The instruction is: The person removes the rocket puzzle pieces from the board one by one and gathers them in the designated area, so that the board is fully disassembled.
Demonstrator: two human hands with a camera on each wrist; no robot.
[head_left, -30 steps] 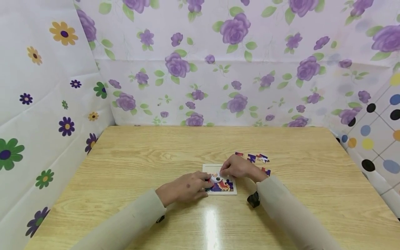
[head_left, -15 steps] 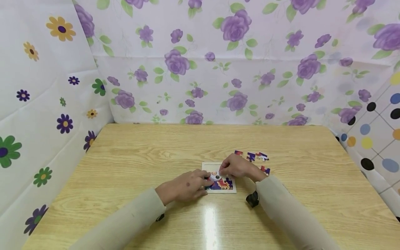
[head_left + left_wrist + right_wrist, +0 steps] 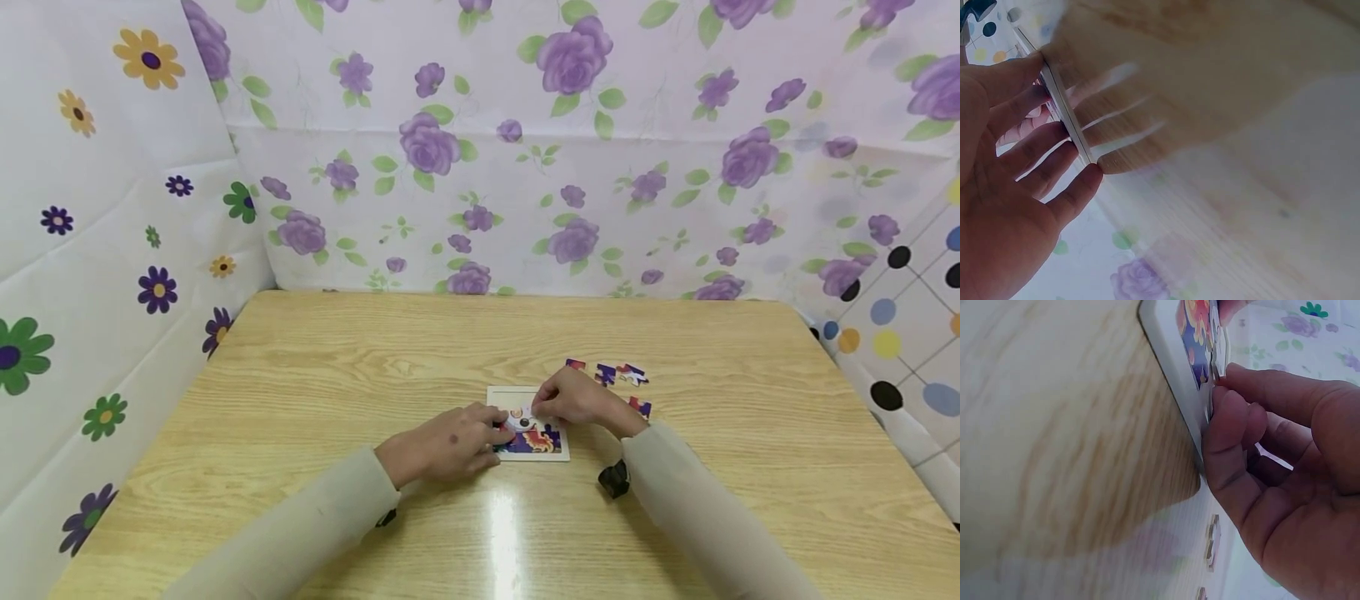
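A small jigsaw puzzle board (image 3: 536, 458) with a pale border lies on the table, partly filled with purple, red and white pieces. My left hand (image 3: 450, 442) rests on its left side, fingers spread; in the left wrist view the fingertips touch the board's edge (image 3: 1066, 106). Over the upper right part, my right hand (image 3: 576, 398) pinches a puzzle piece, mostly hidden by the fingers. In the right wrist view, thumb and forefinger meet close against the pieces in the board (image 3: 1194, 344). Whether the pinched piece sits flat cannot be told.
Several loose puzzle pieces (image 3: 606, 373) lie behind and to the right of the right hand; one loose piece (image 3: 641, 407) is near the right wrist. The wooden table (image 3: 375, 358) meets a flowered cloth (image 3: 510, 208) at the back and other patterned cloths at the sides.
The head view has shifted slightly. Both hands keep nearly the same place on the board, and the loose pieces have not moved.
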